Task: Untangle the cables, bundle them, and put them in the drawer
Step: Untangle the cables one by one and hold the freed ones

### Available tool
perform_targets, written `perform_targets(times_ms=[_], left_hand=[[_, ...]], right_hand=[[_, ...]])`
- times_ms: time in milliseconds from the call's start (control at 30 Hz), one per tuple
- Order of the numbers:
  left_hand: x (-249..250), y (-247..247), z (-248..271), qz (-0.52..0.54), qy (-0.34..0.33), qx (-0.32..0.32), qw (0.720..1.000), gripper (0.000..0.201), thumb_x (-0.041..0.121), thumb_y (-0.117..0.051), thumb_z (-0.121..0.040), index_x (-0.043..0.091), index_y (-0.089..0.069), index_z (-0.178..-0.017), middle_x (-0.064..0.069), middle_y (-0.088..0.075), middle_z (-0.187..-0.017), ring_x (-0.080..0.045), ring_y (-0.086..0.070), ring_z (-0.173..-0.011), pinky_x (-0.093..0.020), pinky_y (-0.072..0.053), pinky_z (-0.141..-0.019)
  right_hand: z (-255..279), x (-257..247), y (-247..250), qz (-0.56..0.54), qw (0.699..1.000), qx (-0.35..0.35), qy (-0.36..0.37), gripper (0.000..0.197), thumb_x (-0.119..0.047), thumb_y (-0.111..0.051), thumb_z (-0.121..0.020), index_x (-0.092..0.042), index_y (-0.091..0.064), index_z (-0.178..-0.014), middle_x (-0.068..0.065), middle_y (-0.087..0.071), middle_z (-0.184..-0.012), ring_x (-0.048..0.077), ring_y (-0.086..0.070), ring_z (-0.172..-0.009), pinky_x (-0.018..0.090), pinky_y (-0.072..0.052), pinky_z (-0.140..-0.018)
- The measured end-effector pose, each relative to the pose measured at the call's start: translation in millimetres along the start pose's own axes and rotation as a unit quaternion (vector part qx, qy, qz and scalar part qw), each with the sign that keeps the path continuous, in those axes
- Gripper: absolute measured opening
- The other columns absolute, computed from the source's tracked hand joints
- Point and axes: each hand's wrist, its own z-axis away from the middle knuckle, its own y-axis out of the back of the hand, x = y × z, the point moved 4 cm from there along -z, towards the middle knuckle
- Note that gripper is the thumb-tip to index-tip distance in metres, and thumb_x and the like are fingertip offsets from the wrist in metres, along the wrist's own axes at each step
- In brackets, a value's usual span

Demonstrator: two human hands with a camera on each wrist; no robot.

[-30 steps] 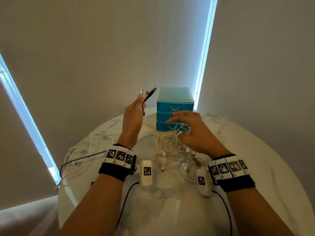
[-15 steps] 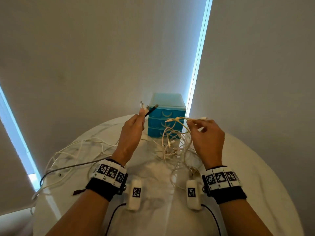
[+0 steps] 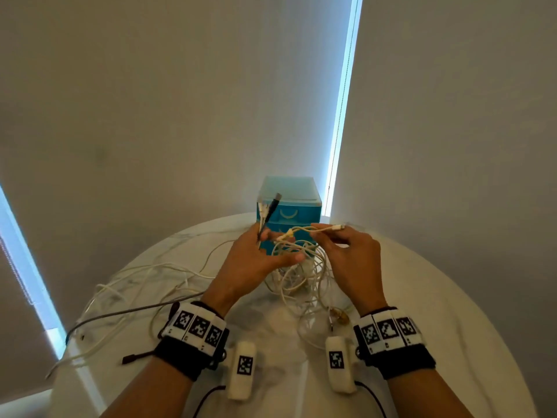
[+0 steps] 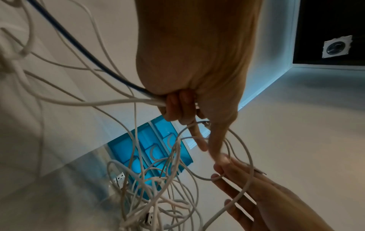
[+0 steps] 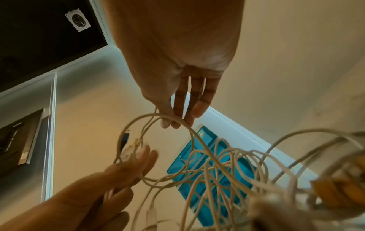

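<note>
My left hand [image 3: 271, 245] grips a bunch of cable ends [image 3: 268, 209], one black plug and white ones, sticking up in front of the blue drawer unit [image 3: 289, 203]. In the left wrist view its curled fingers [image 4: 177, 106] clamp the white and dark cables. My right hand [image 3: 328, 236] pinches a white cable [image 3: 331, 227] near its plug. A white tangle [image 3: 301, 276] hangs from both hands down to the table. In the right wrist view the fingertips [image 5: 177, 121] hold a white loop [image 5: 158, 118]. All drawers look closed.
Loose white cables [image 3: 135, 285] and a dark grey cable [image 3: 120, 315] trail over the left part of the round white marble table [image 3: 437, 312]. A small brown object [image 3: 339, 318] lies near my right wrist. Blinds and walls stand close behind.
My right hand lifted a white cable end and the tangle off the table. My left hand moved right with its plugs until the two hands nearly meet in front of the drawers.
</note>
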Motion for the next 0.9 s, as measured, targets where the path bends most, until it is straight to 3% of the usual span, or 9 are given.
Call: perform_targets(times_ms=[100,200,333,433,567,633,700,767,900], left_hand=[[-2,14,-2,0.009,-0.023,0.09,0.996,0.037,0.021,-0.092,-0.083,0.015,-0.055,-0.084,0.004,-0.083,-0.094,0.0,-0.067,-0.068,-0.007,-0.05,-0.065],[-4,24,-2,-0.013,0.0,0.133,0.991,0.045,0.032,-0.089,-0.087,0.008,-0.051,-0.09,0.01,-0.082,-0.096,-0.012,-0.07,-0.076,-0.016,-0.048,-0.07],[-16,16,-5,-0.088,0.033,0.034,0.995,0.033,0.022,-0.087,-0.087,0.026,-0.061,-0.106,0.02,-0.079,-0.107,0.006,-0.068,-0.082,-0.028,-0.054,-0.081],[-15,11,-2,-0.09,0.068,-0.072,0.991,0.062,-0.004,-0.075,-0.082,0.032,-0.065,-0.131,0.023,-0.076,-0.122,0.002,-0.056,-0.06,-0.033,-0.059,-0.082],[-8,23,-3,-0.017,0.072,-0.016,0.997,0.057,-0.016,-0.057,-0.08,0.015,-0.073,-0.125,0.017,-0.078,-0.113,0.004,-0.062,-0.063,-0.016,-0.053,-0.059],[-8,28,-5,0.044,0.081,0.033,0.995,0.034,-0.007,-0.055,-0.089,0.0,-0.072,-0.118,0.014,-0.077,-0.089,-0.001,-0.054,-0.055,-0.014,-0.041,-0.05],[-5,30,-6,0.085,0.089,0.058,0.991,0.017,0.012,-0.056,-0.099,0.004,-0.071,-0.102,-0.001,-0.076,-0.09,-0.008,-0.043,-0.06,-0.023,-0.034,-0.055],[-2,28,-6,0.095,0.084,0.059,0.99,0.025,0.03,-0.056,-0.104,0.015,-0.062,-0.085,-0.008,-0.067,-0.085,-0.009,-0.038,-0.061,-0.027,-0.03,-0.057],[8,16,-8,0.142,0.076,0.02,0.987,0.05,0.059,-0.04,-0.11,0.027,-0.042,-0.071,0.011,-0.039,-0.061,-0.007,-0.027,-0.054,-0.023,-0.023,-0.05]], right_hand=[[-5,12,16,0.021,0.998,0.052,-0.025,0.011,-0.032,-0.082,-0.094,-0.031,-0.086,-0.104,-0.015,-0.081,-0.091,-0.002,-0.074,-0.083,0.019,-0.058,-0.084],[-8,30,36,-0.058,0.982,0.129,-0.125,0.007,-0.03,-0.082,-0.094,-0.028,-0.084,-0.101,-0.01,-0.08,-0.081,0.007,-0.077,-0.073,0.038,-0.066,-0.079],[-1,40,30,-0.177,0.95,0.13,-0.22,0.007,-0.019,-0.081,-0.095,-0.014,-0.083,-0.1,0.002,-0.082,-0.083,0.021,-0.081,-0.08,0.033,-0.067,-0.073],[-1,41,27,-0.188,0.95,0.123,-0.218,0.004,-0.02,-0.08,-0.097,-0.019,-0.083,-0.1,0.002,-0.082,-0.084,0.019,-0.08,-0.079,0.031,-0.066,-0.072],[-2,42,33,-0.2,0.95,0.127,-0.204,0.007,-0.022,-0.077,-0.099,-0.021,-0.082,-0.103,0.0,-0.082,-0.087,0.018,-0.08,-0.08,0.025,-0.063,-0.066],[-2,43,33,-0.207,0.949,0.12,-0.205,0.01,-0.025,-0.076,-0.1,-0.02,-0.082,-0.107,-0.002,-0.083,-0.089,0.019,-0.08,-0.083,0.025,-0.063,-0.067],[-2,42,31,-0.219,0.948,0.105,-0.208,0.015,-0.026,-0.076,-0.1,-0.018,-0.082,-0.111,-0.001,-0.083,-0.092,0.02,-0.08,-0.086,0.027,-0.064,-0.069],[-1,34,27,-0.232,0.947,0.087,-0.205,0.018,-0.026,-0.076,-0.1,-0.016,-0.082,-0.113,0.001,-0.083,-0.094,0.023,-0.08,-0.087,0.029,-0.064,-0.07],[5,-3,8,-0.22,0.963,0.004,-0.154,0.013,-0.028,-0.078,-0.098,-0.017,-0.084,-0.101,0.002,-0.082,-0.088,0.017,-0.075,-0.074,0.025,-0.058,-0.061]])
